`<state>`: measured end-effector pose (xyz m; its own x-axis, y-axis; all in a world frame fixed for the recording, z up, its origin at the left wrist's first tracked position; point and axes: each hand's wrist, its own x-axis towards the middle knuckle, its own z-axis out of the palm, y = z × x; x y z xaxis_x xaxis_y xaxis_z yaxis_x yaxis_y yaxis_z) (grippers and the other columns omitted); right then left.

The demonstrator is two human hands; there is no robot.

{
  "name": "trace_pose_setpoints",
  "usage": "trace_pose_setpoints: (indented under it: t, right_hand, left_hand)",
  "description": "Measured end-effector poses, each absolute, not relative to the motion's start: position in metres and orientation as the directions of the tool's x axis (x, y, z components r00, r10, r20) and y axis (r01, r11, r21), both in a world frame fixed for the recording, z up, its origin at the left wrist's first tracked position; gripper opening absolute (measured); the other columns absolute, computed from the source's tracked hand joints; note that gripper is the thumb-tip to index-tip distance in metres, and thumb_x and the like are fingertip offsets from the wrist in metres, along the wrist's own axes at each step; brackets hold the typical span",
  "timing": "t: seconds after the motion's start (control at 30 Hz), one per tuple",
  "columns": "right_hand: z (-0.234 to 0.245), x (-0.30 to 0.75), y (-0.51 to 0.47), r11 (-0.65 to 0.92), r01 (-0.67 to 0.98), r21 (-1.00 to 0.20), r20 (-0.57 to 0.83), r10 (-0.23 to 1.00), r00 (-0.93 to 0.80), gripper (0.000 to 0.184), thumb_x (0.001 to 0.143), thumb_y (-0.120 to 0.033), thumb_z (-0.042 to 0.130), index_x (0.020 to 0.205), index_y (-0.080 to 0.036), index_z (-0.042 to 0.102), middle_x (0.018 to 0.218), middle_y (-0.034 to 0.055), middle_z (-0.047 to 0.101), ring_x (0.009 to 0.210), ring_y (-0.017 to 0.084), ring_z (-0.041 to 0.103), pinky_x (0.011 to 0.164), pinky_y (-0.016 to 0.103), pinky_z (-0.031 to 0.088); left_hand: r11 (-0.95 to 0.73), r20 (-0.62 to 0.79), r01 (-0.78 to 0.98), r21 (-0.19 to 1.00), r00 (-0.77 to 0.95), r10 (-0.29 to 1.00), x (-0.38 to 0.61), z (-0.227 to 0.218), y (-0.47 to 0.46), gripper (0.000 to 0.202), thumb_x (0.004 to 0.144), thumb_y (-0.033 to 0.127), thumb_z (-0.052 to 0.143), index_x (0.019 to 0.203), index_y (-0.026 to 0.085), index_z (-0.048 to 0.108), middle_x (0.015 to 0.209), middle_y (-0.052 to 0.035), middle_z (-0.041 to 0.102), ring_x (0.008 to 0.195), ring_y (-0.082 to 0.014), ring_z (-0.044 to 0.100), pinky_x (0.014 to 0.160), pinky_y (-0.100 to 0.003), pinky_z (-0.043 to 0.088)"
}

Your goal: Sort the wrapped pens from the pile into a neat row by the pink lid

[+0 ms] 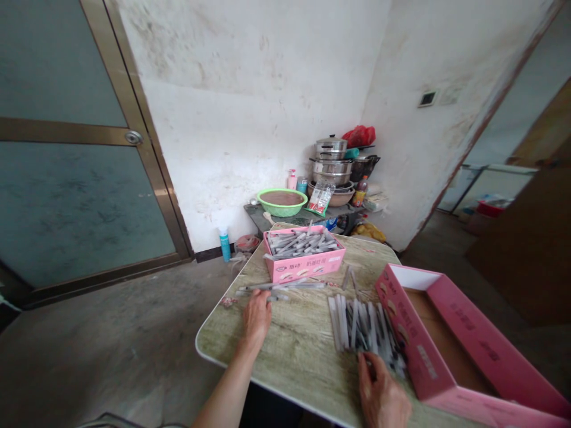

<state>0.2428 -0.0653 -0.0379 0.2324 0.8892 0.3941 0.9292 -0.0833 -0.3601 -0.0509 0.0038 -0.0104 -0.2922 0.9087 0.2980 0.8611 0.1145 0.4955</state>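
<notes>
My left hand (256,316) lies on the wood-patterned table (294,351), fingers curled over the ends of a few thin grey sticks (285,286) below a pink box. That pink box (305,264) is filled with many more sticks. My right hand (382,395) rests at the near edge, its fingers touching the bottom of a row of grey and black sticks (363,330) laid side by side. What the fingers pinch is too small to make out.
A large pink box (450,339), open and holding nothing, sits at the right of the table. Behind it a low shelf carries a green basin (282,201), stacked steel pots (332,164) and bottles. A glass door (80,178) fills the left; concrete floor lies around.
</notes>
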Motion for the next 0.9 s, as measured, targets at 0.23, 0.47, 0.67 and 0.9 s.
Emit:
trace_pose_setpoints:
  t: [0.23,0.47,0.67,0.9]
  right_hand:
    - [-0.04,0.245,-0.065,-0.05,0.931,-0.361,0.404,0.892,0.205,0.052,0.091,-0.053,0.029,0.094,-0.019,0.068,0.06,0.0076,0.068,0.049,0.021,0.063,0.046,0.027,0.038]
    - [-0.041,0.243,-0.066,0.016,0.91,-0.414,0.42,0.89,0.176,0.053,0.093,-0.054,0.029,0.096,-0.017,0.068,0.068,0.0078,0.07,0.055,0.02,0.066,0.05,0.026,0.041]
    - [-0.029,0.236,-0.068,0.193,0.805,-0.561,0.408,0.911,0.066,0.055,0.096,-0.051,0.026,0.103,-0.014,0.065,0.091,0.0128,0.071,0.073,0.018,0.068,0.067,0.024,0.046]
    - [-0.003,0.23,-0.064,0.141,0.687,-0.713,0.248,0.967,0.06,0.055,0.095,-0.056,0.024,0.075,-0.018,0.06,0.052,-0.0002,0.055,0.048,0.014,0.052,0.048,0.022,0.033]
  left_hand:
    - [0.023,0.271,0.877,0.479,-0.173,0.947,-0.044,-0.008,-0.001,0.014,0.078,0.008,0.057,0.081,0.019,0.063,0.088,-0.0021,0.06,0.085,-0.017,0.059,0.073,-0.025,0.04]
    - [-0.159,0.25,0.841,0.518,0.03,0.968,-0.009,0.004,-0.018,0.015,0.083,0.013,0.054,0.084,0.022,0.066,0.087,-0.0019,0.061,0.081,-0.0168,0.059,0.069,-0.024,0.039]
    - [-0.46,0.321,0.651,0.603,0.33,0.888,0.038,0.025,-0.031,0.021,0.088,0.017,0.049,0.09,0.024,0.069,0.088,-0.0031,0.062,0.084,-0.0172,0.058,0.076,-0.026,0.041]
    - [-0.62,0.391,0.565,0.544,0.484,0.783,0.062,0.035,-0.031,0.022,0.09,0.021,0.048,0.095,0.025,0.069,0.09,-0.0039,0.064,0.087,-0.0193,0.057,0.084,-0.032,0.041]
